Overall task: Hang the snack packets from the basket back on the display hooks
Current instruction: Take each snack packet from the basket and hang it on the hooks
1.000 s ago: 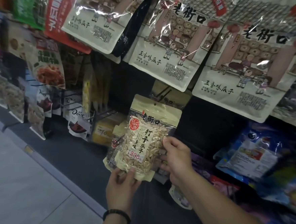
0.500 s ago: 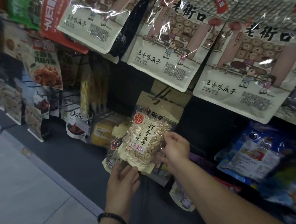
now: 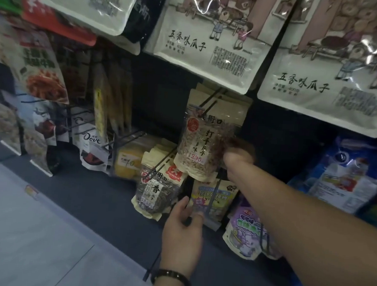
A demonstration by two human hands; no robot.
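At the far left a Dove packet is seen hanging among other blurred bags, and further right a dark seed packet is hung on a lower hook. Just below and beside it the left hand is raised with its fingers loosely spread and nothing held in them; a black bracelet is worn at the wrist. Above it the pale seed packet is found upright in front of tan-backed packets, its top edge at the black display hook; whether it is threaded on cannot be told. The right hand is curled against the packet's right edge, but it is too blurred for a grip to be confirmed. A purple packet and a blue bag are hung further right.
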